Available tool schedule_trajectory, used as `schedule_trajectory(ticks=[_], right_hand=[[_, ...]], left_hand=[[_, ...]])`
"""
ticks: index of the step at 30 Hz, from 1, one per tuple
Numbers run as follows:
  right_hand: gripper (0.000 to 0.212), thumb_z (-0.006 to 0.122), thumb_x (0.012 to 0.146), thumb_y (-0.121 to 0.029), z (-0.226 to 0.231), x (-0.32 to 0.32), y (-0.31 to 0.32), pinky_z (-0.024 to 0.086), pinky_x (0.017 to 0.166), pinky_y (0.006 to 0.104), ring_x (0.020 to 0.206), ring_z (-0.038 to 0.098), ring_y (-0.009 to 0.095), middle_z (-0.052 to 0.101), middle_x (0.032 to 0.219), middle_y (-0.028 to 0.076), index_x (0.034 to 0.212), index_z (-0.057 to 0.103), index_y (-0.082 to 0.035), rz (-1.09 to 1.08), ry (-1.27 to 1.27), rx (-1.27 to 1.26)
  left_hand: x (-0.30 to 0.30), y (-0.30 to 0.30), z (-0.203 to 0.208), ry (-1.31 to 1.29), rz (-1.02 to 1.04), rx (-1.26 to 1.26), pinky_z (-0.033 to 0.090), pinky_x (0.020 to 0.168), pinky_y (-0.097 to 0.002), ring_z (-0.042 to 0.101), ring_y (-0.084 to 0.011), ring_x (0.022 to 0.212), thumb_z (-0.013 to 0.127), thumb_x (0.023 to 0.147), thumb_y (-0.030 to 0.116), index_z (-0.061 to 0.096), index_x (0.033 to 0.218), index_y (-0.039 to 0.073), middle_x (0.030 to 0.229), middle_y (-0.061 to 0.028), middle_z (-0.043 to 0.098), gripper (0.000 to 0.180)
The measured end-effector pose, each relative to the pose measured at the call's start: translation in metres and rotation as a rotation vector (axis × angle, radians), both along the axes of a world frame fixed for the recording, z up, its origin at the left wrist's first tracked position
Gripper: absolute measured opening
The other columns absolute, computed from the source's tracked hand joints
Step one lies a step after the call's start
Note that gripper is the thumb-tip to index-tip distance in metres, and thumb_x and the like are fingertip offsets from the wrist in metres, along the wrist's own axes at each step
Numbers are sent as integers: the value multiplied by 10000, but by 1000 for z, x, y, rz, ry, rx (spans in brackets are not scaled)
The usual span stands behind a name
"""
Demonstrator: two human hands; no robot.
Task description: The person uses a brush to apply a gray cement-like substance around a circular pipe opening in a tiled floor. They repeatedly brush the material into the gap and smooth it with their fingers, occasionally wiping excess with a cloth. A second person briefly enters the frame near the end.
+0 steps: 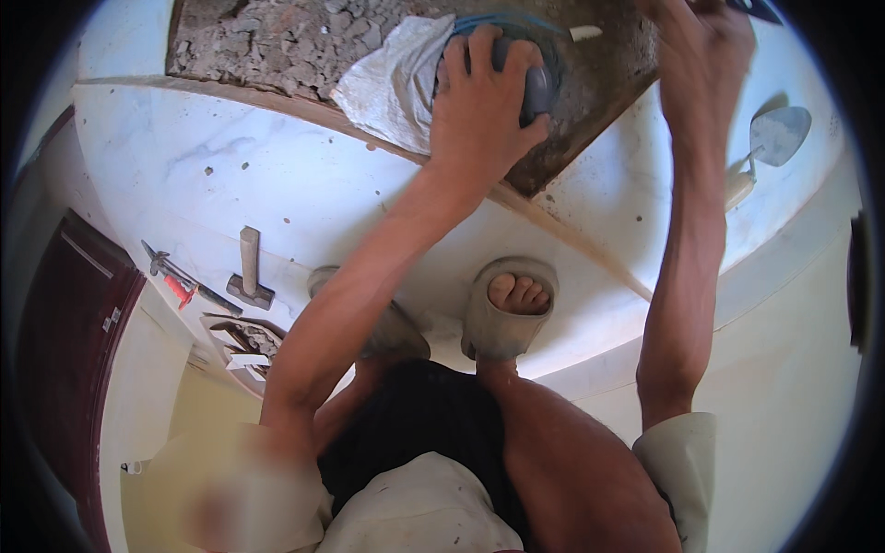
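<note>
My left hand (484,101) curls over a rounded dark grey object (537,85), its fingers bent around the top and the thumb at its side. What kind of object this is I cannot make out. A crumpled white woven sack (392,78) lies against it, and a thin blue strip (502,18) curves behind. Up at the top right edge, my right hand (705,55) has its fingers curled and partly cut off by the frame. Beside it shows the corner of a dark object (758,9); whether the hand holds it is hidden.
Broken rubble (277,41) fills a recess in the white marbled floor (304,175). A trowel (779,138) lies at right. On the left are a hammer (249,276), a red-handled tool (182,288) and a container of debris (249,346). My sandalled feet (512,304) stand close by.
</note>
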State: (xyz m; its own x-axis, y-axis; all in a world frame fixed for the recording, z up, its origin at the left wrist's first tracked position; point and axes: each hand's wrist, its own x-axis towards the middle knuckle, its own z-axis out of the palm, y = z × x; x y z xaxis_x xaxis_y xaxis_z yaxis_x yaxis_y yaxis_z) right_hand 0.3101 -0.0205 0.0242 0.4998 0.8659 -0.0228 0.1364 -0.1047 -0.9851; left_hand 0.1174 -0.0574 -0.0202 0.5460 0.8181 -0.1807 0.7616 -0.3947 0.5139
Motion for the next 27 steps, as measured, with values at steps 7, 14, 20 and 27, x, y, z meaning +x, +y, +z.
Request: schedule_trajectory(ticks=[7,14,20,27], right_hand=[[23,706,1038,-54,-26,-6,-39,585,831,306,931,733,148,768,1084,65,1040,685,-64,163,-151,-174],[207,739,1038,-220,-10,8,-47,578,820,334,905,754,182,800,972,84,1148,749,-44,197,-58,-233],[108,745,1027,-65,-18,-11,12,557,874,293,1010,681,145,731,1154,80,967,659,-39,64,20,61],[81,729,1015,-78,-2,-14,-65,576,808,311,895,736,147,771,995,90,1079,718,-28,262,-102,-467]], left_hand=[[13,-6,-2,-12,55,38,605,983,-502,489,-439,1312,962,693,219,559,1302,210,1432,-173,470,731],[9,-4,6,-82,102,-63,584,1012,-515,481,-467,1326,951,708,178,540,1349,199,1430,-208,458,762],[4,-5,6,-110,146,-102,584,985,-525,473,-449,1328,917,750,200,529,1377,170,1402,-199,464,738],[7,-2,6,-101,224,-66,618,899,-500,506,-425,1294,920,738,247,498,1390,69,1380,-190,487,796]])
